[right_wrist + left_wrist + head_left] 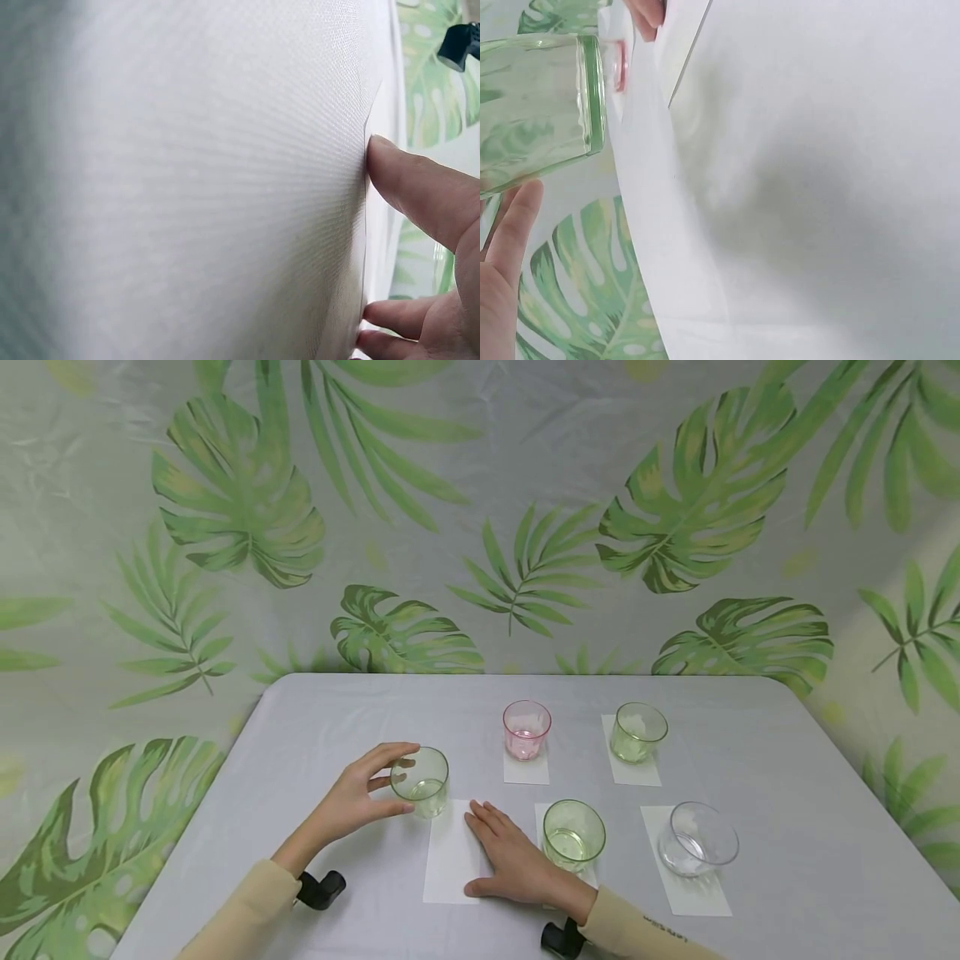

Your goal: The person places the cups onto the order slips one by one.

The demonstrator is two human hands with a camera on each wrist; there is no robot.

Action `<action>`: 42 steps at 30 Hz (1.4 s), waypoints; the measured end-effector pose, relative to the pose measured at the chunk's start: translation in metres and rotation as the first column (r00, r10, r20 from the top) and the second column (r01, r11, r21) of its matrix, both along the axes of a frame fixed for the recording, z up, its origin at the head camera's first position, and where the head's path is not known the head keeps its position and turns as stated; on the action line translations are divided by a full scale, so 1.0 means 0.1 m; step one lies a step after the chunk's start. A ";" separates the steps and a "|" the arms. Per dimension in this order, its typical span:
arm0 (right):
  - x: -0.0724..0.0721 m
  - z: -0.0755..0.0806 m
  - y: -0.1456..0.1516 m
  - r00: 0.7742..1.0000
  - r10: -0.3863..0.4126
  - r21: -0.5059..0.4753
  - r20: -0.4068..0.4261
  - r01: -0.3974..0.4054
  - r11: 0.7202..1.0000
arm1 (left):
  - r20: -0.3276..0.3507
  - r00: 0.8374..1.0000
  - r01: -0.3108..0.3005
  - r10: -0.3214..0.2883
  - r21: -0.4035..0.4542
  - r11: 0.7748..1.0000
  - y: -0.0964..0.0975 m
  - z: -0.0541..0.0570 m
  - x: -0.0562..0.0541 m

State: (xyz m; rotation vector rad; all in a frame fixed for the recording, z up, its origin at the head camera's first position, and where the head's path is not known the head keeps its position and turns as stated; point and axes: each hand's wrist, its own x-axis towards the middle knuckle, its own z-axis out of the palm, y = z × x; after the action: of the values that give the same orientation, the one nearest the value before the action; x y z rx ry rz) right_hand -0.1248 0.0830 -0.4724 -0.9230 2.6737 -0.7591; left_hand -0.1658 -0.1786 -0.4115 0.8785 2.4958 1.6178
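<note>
My left hand [358, 792] grips a green-tinted glass tumbler [427, 789], thumb on the near side and fingers round the far side. In the left wrist view the tumbler [544, 105] hangs above the table, its base apart from the cloth. Lying flat on the table is a white paper sheet [448, 860], with its upper left corner by the tumbler. My right hand [517, 862] rests spread on the sheet's right side. The right wrist view shows its thumb [420, 187] and fingertips pressing the paper, with nothing gripped.
Right of my right hand, a green tumbler [573, 839] stands on paper, partly behind the wrist. A clear tumbler [693, 843] is farther right on its own sheet. At the back stand a pink tumbler [527, 735] and another green tumbler [637, 735], both on papers.
</note>
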 end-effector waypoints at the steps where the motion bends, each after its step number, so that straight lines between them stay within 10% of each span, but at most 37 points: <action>1: 0.00 0.00 0.00 1.000 -0.001 0.001 -0.002 0.001 1.000 | 0.002 1.000 0.009 -0.009 0.001 1.000 0.02 0.03 0.04; 21: 0.00 0.01 0.01 1.000 -0.006 0.001 -0.021 0.006 1.000 | 0.040 0.981 0.191 -0.192 0.017 0.981 0.24 -0.01 0.24; 42: 0.00 -0.01 0.00 1.000 -0.022 -0.006 0.016 0.022 1.000 | 0.024 0.972 0.233 -0.232 -0.004 0.973 0.21 -0.43 0.11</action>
State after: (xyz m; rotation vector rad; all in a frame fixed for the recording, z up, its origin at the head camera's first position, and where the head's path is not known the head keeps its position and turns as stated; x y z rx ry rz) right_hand -0.1252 0.0830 -0.4736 -0.8870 2.6734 -0.7760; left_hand -0.1544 -0.1572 -0.4549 1.0973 2.2801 1.5334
